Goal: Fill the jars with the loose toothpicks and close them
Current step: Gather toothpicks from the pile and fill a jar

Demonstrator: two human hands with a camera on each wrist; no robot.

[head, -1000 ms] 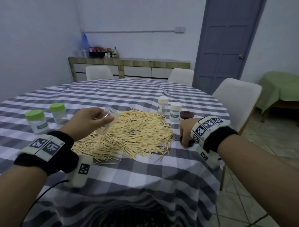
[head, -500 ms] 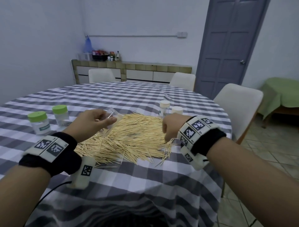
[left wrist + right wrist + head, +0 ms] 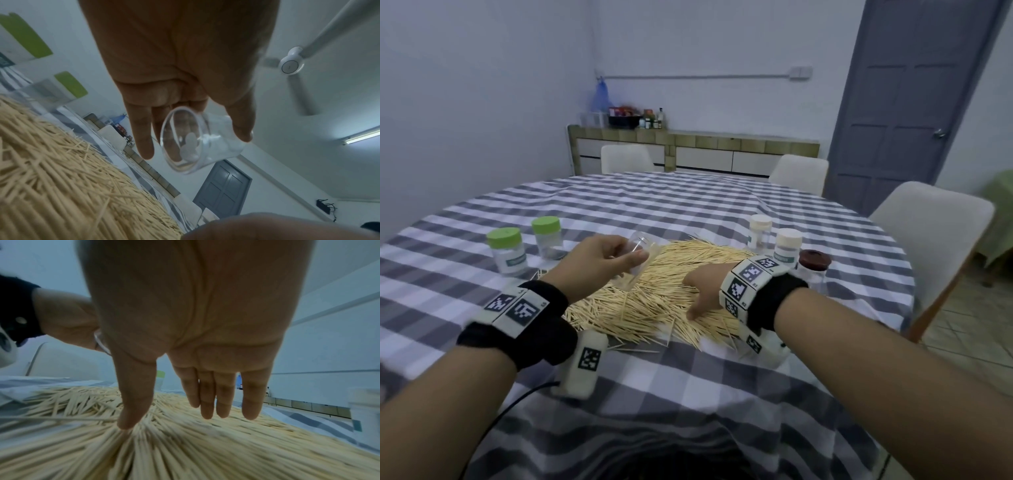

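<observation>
Between the fingers and thumb of our left hand [image 3: 599, 260] sits a clear open jar [image 3: 637, 257], tilted and held above the near-left part of the toothpick pile [image 3: 654, 294]; the left wrist view shows its mouth [image 3: 180, 141] turned toward the camera, and we cannot make out any toothpicks inside through the glare. Just right of that grip, our right hand [image 3: 705, 287] lies spread over the pile, fingers straight and holding nothing, the thumb tip [image 3: 127, 421] touching the sticks; the wristband hides most of its fingers in the head view.

Left of the held jar stand two green-lidded jars [image 3: 505, 251] [image 3: 546, 236], closed. Beyond the right wrist we count two cream-lidded jars [image 3: 760, 229] [image 3: 787, 245] and one brown-lidded jar [image 3: 814, 265], its lower part cut off by the band. The toothpicks are too many and too blurred to count.

Everything rests on a round table under a grey-and-white checked cloth [image 3: 688, 205]. Three white chairs [image 3: 928, 219] ring its far side, with a tiled sideboard [image 3: 705, 144] and a grey door [image 3: 914, 102] behind.
</observation>
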